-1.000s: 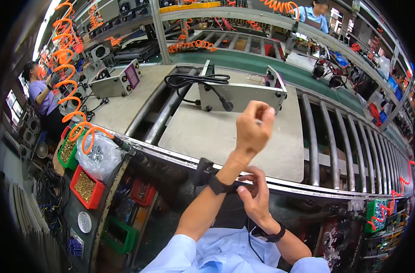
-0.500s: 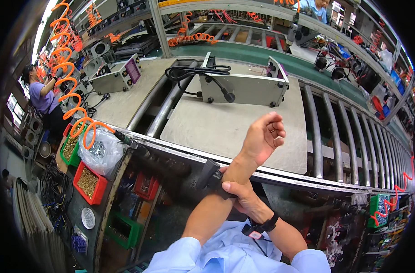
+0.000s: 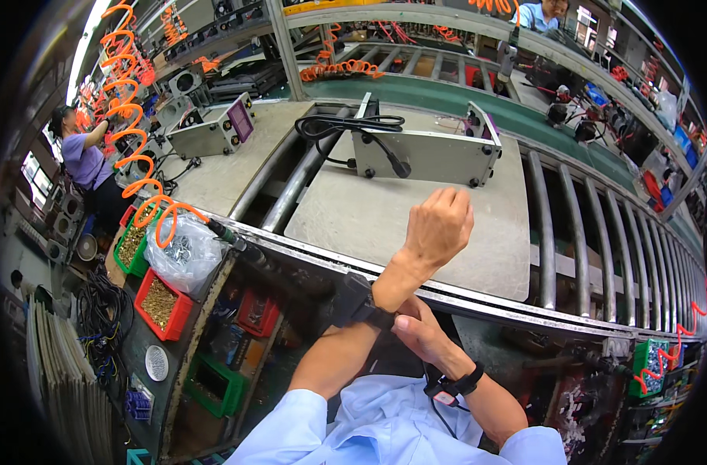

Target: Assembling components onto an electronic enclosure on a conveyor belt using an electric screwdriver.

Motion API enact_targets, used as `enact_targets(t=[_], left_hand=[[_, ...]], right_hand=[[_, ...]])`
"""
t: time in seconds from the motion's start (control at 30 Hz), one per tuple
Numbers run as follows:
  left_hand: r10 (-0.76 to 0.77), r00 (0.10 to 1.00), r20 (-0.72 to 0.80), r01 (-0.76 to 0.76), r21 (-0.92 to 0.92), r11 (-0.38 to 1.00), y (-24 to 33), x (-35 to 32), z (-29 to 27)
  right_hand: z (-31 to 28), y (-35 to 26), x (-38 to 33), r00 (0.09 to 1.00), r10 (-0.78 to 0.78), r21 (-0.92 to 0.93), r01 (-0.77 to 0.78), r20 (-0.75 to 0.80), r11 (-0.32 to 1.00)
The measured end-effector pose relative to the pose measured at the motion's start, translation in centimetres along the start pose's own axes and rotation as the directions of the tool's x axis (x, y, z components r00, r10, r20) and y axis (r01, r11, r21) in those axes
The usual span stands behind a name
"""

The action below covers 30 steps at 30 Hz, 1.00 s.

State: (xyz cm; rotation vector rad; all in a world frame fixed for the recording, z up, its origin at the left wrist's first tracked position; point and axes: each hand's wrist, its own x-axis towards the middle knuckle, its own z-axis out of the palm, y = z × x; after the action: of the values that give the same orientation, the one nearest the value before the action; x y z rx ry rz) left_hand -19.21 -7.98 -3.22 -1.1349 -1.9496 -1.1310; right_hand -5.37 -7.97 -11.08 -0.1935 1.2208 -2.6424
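Observation:
My left hand (image 3: 440,226) is held out over the pale board, curled into a loose fist with its back showing. A black device (image 3: 349,299) sits on that forearm, held by a black wrist strap (image 3: 381,318). My right hand (image 3: 419,332) wraps round the left wrist at this strap, thumb on top and the other fingers mostly hidden beneath. Another black band with a small device (image 3: 460,381) is on my right wrist. Beyond my left hand, a grey metal housing (image 3: 423,159) rests on the board with a coiled black power cable (image 3: 350,124) over it.
The board (image 3: 477,256) lies on a roller conveyor (image 3: 578,240). At left are a red bin of brass-coloured parts (image 3: 161,306), a plastic bag of screws (image 3: 184,252) and an orange coiled air hose (image 3: 129,116). A person in purple (image 3: 88,159) stands far left.
My left forearm has turned, so the back of the fist shows instead of the curled fingers. The right hand stays at the wrist strap. The whole view has shifted slightly.

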Motion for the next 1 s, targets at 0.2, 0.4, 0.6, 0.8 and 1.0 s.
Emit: enact_targets(t=[0.2,0.4,0.6,0.8,1.0], left_hand=[[0.026,0.967,0.254,-0.067,0.157,0.985,-1.4,-3.1,1.5],[-0.139,0.900,0.413,0.169,-0.037,0.985,-0.1,-3.7,2.1],[-0.412,0.472,0.780,0.842,-0.537,-0.052,2.9,-1.3,0.1],[-0.248,0.606,0.756,0.651,-0.651,-0.391,3.3,-0.6,-0.5],[-0.608,0.455,0.651,0.760,-0.640,-0.116,0.8,-1.1,0.5]], right_hand=[[1.3,0.7,0.1,0.981,-0.025,0.019,0.029,-0.193,0.999],[2.6,1.0,0.3,0.990,-0.047,0.138,0.065,-0.134,0.988],[1.8,0.2,0.4,0.998,0.060,0.267,-0.060,0.007,0.962],[1.3,-1.0,0.0,0.989,0.091,0.187,-0.111,0.115,0.976],[0.2,-0.7,-1.3,0.997,-0.028,0.011,0.027,0.076,1.000]])
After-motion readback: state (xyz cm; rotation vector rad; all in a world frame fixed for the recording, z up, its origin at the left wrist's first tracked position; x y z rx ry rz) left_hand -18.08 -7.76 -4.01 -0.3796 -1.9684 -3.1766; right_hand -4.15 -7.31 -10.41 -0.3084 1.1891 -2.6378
